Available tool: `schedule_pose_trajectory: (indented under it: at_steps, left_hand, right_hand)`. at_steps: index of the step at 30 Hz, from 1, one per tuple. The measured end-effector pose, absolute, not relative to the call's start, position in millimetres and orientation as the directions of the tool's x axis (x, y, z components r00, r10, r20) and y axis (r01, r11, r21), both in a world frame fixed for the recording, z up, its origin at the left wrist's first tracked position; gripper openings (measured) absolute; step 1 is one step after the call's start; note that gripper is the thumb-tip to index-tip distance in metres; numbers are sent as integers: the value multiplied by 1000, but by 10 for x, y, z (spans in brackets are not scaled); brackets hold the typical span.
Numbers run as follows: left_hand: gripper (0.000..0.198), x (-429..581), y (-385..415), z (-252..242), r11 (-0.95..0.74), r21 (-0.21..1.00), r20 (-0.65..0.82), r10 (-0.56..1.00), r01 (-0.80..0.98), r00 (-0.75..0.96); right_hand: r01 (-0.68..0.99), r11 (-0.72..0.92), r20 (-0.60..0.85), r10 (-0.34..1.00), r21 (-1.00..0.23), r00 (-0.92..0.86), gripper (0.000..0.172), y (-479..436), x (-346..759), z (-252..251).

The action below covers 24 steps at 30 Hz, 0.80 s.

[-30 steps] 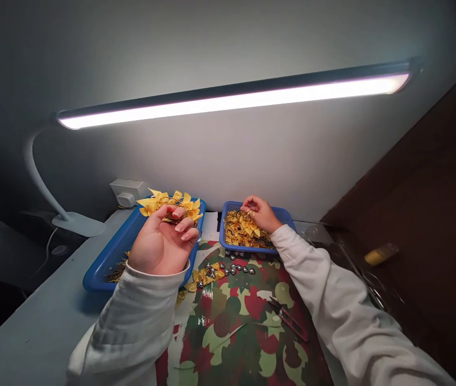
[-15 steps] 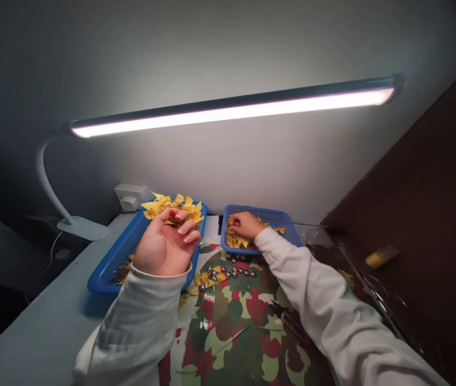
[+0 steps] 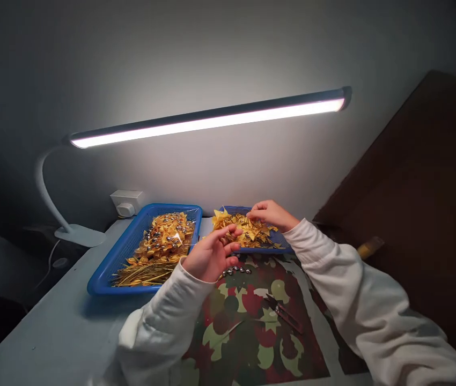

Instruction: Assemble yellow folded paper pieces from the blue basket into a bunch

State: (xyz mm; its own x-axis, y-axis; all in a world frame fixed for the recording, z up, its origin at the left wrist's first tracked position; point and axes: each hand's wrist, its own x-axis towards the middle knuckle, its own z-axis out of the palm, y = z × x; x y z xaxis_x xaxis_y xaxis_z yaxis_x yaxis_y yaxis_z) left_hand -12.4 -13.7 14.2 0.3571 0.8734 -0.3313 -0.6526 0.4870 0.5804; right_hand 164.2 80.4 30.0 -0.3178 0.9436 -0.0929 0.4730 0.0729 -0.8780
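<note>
My left hand, palm up with its fingers curled, is in front of the right-hand blue basket. It holds a bunch of yellow ribbon bows on thin gold wires, which shows above the fingers and overlaps the basket's contents. My right hand is over the basket's back edge, thumb and fingers pinched on a thin gold wire piece. Beneath both hands lies a heap of yellow ribbon bows with gold stems. Small silver heart-shaped beads lie on the mat just beyond my left wrist.
A larger blue basket on the left holds bagged yellow bows with silver beads and gold wire stems. Dark thread snips lie on the camouflage-patterned mat. A lit desk lamp spans above; a wall stands behind.
My left hand has moved right with the bunch, from over the left basket to the right one. My right hand has lifted out of the heap and shifted right.
</note>
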Motion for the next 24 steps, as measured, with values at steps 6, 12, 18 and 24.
schedule_pose_trajectory:
  at_steps: [6,12,18,24]
  left_hand:
    - [15,304,-315,-55,592,522,-447,803,-614,395]
    - [14,542,-381,-165,613,533,-468,788,-584,400]
    - [17,708,-390,-280,567,613,-460,822,-550,335]
    - [11,548,-473,-323,574,541,-457,814,-615,358]
  right_hand:
    - [411,196,103,966,-890,-238,27,162,1749,24]
    - [596,507,441,856,-622,-269,9,-338,1836,-153]
    - [793,478,479,834,-377,-274,3,-582,1928,-258]
    - [730,541,478,814,-418,-330,12,-731,2015,-338]
